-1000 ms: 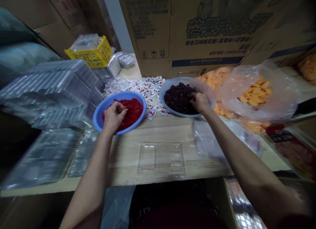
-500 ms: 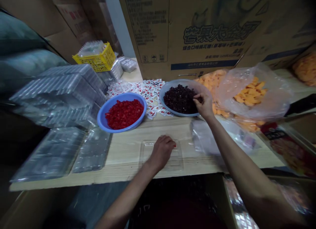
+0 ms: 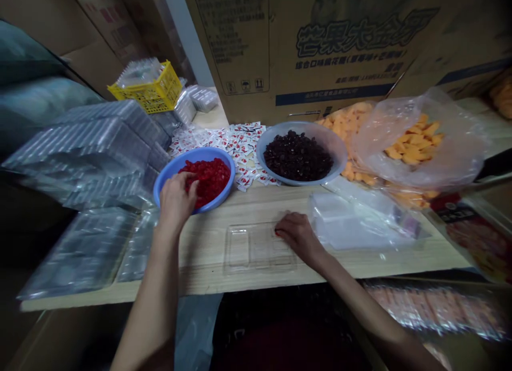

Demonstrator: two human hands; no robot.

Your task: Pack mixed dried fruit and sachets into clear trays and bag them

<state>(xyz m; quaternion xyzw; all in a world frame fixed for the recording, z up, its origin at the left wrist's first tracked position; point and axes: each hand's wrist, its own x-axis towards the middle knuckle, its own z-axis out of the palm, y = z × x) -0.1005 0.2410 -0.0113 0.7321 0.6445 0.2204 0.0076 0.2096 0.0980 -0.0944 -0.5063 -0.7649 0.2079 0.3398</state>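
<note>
My left hand (image 3: 178,197) reaches over the near left rim of a blue bowl (image 3: 160,187). Its thumb and fingers are apart at the red chopped pieces (image 3: 214,181) inside. My right hand (image 3: 298,235) is closed above the right part of a clear plastic tray (image 3: 239,248) with moulded compartments. A small red piece (image 3: 277,233) shows by its fingertips; whether it is pinched or lies in the tray is unclear. Behind that hand stands a translucent bowl (image 3: 341,156) of dark, raisin-like pieces (image 3: 298,155).
Stacked clear trays (image 3: 100,147) crowd the left side. Small printed packets (image 3: 244,141) lie behind the bowls. Orange pieces (image 3: 416,141) fill an open plastic bag at right, near flat plastic bags (image 3: 348,221). A large cardboard box (image 3: 248,56) stands behind.
My left hand has left the tray for the red pieces in the blue bowl. My right hand has come from the dark pieces down to the tray.
</note>
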